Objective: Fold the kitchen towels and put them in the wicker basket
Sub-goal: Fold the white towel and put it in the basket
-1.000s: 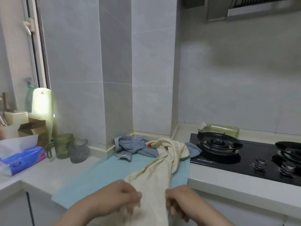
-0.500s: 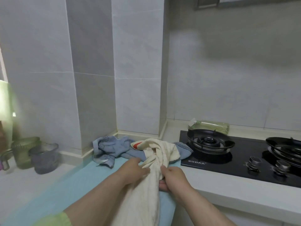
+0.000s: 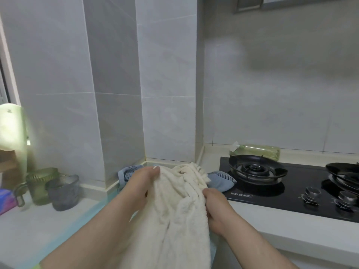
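Near the counter's front edge, the left hand [image 3: 142, 183] and right hand [image 3: 215, 202] each grip a bunched cream towel [image 3: 180, 214], which hangs down between them. Just behind it, a crumpled blue towel [image 3: 221, 182] lies on a teal mat [image 3: 81, 224]. To the right sits a black stove [image 3: 291, 197], its white lettering too small to read. At left stand a green cup [image 3: 41, 183] and a grey cup [image 3: 63, 192].
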A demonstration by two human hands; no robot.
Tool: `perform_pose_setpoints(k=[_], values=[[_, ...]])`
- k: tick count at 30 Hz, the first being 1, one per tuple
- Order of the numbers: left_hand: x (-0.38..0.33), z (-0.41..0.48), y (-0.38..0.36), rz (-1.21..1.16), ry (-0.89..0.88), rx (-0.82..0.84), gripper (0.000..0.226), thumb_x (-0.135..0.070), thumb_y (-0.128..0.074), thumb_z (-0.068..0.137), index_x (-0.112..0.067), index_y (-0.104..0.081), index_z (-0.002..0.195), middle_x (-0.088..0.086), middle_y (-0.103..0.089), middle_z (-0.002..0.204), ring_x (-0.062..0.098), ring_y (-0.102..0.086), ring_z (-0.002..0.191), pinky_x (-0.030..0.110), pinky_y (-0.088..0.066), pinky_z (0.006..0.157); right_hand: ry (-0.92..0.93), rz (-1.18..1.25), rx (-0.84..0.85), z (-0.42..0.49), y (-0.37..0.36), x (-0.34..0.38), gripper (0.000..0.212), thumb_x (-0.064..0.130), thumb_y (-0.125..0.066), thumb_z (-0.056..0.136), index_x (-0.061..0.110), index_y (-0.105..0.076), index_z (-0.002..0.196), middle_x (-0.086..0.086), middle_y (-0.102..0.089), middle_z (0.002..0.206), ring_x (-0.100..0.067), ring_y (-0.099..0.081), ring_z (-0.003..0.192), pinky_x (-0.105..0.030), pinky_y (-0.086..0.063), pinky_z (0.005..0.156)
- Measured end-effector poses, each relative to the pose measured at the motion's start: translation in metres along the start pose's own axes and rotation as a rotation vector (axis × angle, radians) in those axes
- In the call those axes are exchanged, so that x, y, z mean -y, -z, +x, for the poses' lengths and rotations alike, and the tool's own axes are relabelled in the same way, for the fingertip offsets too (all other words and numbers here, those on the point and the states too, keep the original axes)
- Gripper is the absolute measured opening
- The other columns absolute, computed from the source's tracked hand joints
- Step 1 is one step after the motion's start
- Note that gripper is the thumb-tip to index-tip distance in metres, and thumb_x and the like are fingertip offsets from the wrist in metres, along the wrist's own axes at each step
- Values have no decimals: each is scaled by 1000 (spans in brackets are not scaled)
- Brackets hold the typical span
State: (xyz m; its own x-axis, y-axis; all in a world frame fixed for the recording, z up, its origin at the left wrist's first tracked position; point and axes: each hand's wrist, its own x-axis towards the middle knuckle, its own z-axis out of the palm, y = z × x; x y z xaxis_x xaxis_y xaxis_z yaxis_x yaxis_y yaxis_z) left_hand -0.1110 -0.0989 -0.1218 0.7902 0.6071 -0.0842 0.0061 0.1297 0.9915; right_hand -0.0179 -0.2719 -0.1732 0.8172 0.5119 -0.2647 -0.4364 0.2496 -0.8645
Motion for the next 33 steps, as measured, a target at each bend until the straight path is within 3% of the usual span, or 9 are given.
perform_pose_setpoints(k=[4,8,10,13,15,17,23,29,33], values=[[-29,-24,4,-71,-71,1,33,-24,-57,95,2,-63,114,26,-64,117,41,-65,106,53,-49,95,-22,0,206,-32,-16,20,25,25,-61,96,7,-64,113,-13,-73,105,-30,-70,98,-45,-55,90],[-45,-43,3,-7,-142,56,29,-19,-48,100,3,-64,110,24,-69,102,37,-68,93,42,-55,78,182,-514,144,-56,-29,23,67,31,-84,68,28,-44,122,2,-61,113,-21,-67,98,-43,-58,87],[-50,-52,4,38,-181,76,27,-17,-47,100,3,-64,106,21,-70,91,31,-69,80,34,-54,67,257,-762,84,-63,-36,25,58,30,-73,64,32,-49,117,1,-62,111,-20,-66,95,-38,-59,82],[-54,-62,7,65,-221,84,26,-14,-46,101,2,-66,98,17,-71,84,25,-69,71,31,-53,63,400,-986,-27,-65,-38,31,22,17,-55,75,13,-62,96,1,-65,94,-18,-62,83,-33,-51,68],[-59,-69,10,51,-251,73,26,-13,-45,102,0,-66,94,17,-71,83,25,-69,70,32,-53,65,418,-923,-29,-69,-36,41,7,13,-55,80,6,-57,82,-2,-60,83,-18,-56,74,-32,-43,63],[-65,-72,16,13,-263,39,25,-13,-44,102,-1,-64,94,18,-69,86,27,-67,74,35,-52,68,271,-662,32,-76,-32,53,8,12,-60,88,4,-62,90,-7,-70,92,-24,-67,83,-36,-53,73],[-96,-81,38,-186,-312,-58,23,-15,-43,101,-6,-62,92,15,-68,81,27,-65,74,35,-51,65,-20,34,253,-91,-18,92,53,46,-53,95,-1,-68,115,-26,-68,115,-43,-64,109,-56,-42,104],[-131,-78,68,-297,-360,-173,37,-30,-67,90,-3,-65,115,17,-71,110,31,-70,98,46,-55,90,102,52,184,-91,-23,136,38,32,-56,97,-2,-69,105,-24,-73,97,-37,-68,92,-48,-53,82],[-153,-82,77,-292,-404,-188,33,-25,-62,94,-2,-64,117,13,-69,111,25,-66,102,38,-52,89,134,-142,116,-92,-29,166,27,15,-60,94,-6,-67,109,-24,-71,104,-38,-69,95,-49,-55,88]])
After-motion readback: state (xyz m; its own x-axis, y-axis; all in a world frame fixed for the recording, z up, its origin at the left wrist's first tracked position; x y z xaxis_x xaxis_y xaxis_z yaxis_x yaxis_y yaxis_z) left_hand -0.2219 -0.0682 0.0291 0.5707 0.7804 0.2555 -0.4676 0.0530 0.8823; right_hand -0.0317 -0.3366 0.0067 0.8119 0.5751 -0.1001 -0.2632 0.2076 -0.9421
